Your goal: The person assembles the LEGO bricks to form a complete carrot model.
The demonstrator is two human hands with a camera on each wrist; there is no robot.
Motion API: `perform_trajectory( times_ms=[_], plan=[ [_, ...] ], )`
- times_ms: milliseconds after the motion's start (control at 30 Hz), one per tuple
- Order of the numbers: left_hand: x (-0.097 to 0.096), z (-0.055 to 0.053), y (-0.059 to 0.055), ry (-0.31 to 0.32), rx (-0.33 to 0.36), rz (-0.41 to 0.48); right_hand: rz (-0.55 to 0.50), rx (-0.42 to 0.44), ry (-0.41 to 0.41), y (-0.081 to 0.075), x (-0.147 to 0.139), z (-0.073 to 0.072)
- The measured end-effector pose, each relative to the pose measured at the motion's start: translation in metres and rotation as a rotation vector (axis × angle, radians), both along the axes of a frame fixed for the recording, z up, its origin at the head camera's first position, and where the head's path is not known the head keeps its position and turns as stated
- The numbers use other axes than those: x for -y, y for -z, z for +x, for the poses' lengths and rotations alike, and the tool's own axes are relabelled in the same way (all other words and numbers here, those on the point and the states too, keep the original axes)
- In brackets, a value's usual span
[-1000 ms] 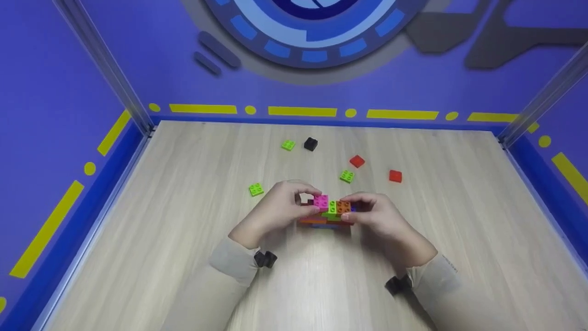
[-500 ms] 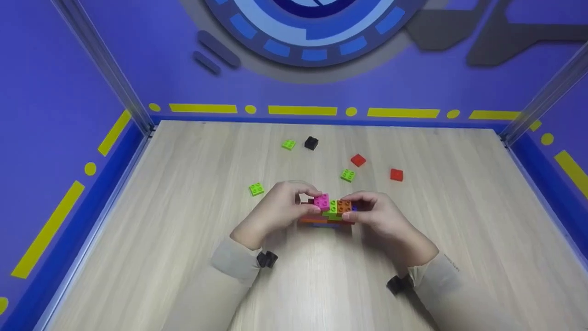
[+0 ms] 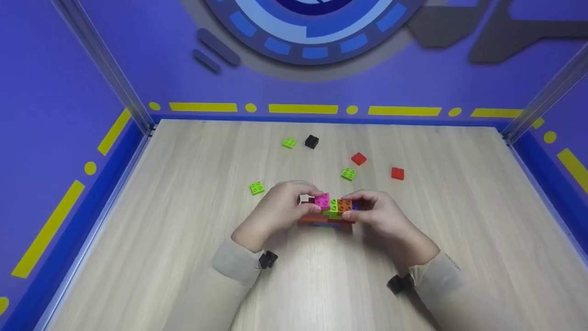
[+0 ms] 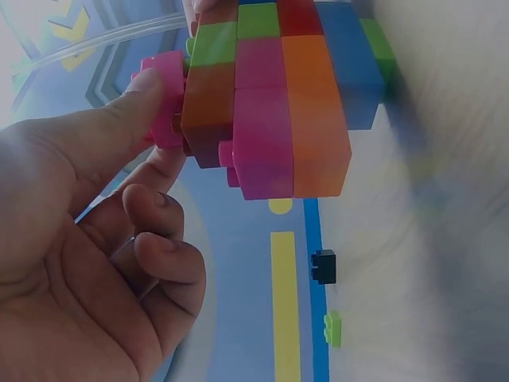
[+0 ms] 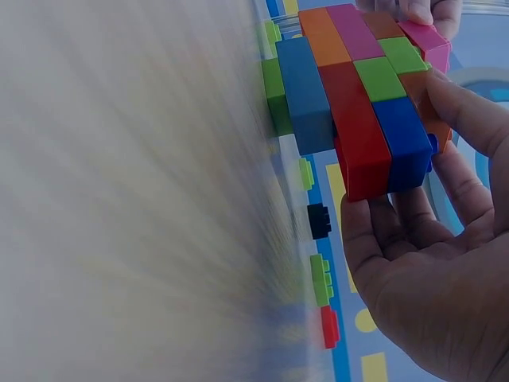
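Observation:
A built-up stack of toy bricks in orange, pink, red, blue, green and brown stands between the two hands, mid-table. My left hand pinches a pink brick between thumb and finger, right at the studs of a brown brick on the stack's upper left. In the left wrist view its other fingers are curled below. My right hand grips the stack's right end, thumb on an orange-brown brick and fingers behind. Between those two top bricks shows a light green brick.
Beyond the hands lie loose light green bricks, two red bricks and a black brick. One more green brick lies beyond the left hand. Blue panels border the wooden table at the back and sides.
Both hands keep their hold on the bricks, almost still. The head view has shifted slightly, so the loose bricks and the wall appear a little higher.

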State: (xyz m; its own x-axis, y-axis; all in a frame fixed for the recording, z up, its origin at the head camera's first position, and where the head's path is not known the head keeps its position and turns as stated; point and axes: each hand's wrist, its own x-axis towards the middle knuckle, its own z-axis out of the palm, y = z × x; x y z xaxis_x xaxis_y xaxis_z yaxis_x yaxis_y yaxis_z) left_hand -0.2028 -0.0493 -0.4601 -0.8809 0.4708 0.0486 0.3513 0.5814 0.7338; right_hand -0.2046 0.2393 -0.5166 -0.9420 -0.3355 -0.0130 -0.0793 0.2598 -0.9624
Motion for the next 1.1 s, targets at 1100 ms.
perform_trajectory(
  times_ms=[1100],
  plan=[
    [-0.012,0.004,0.001,-0.045,-0.054,-0.041,-0.04,-0.015,-0.045,0.002,-0.001,-0.004]
  ],
)
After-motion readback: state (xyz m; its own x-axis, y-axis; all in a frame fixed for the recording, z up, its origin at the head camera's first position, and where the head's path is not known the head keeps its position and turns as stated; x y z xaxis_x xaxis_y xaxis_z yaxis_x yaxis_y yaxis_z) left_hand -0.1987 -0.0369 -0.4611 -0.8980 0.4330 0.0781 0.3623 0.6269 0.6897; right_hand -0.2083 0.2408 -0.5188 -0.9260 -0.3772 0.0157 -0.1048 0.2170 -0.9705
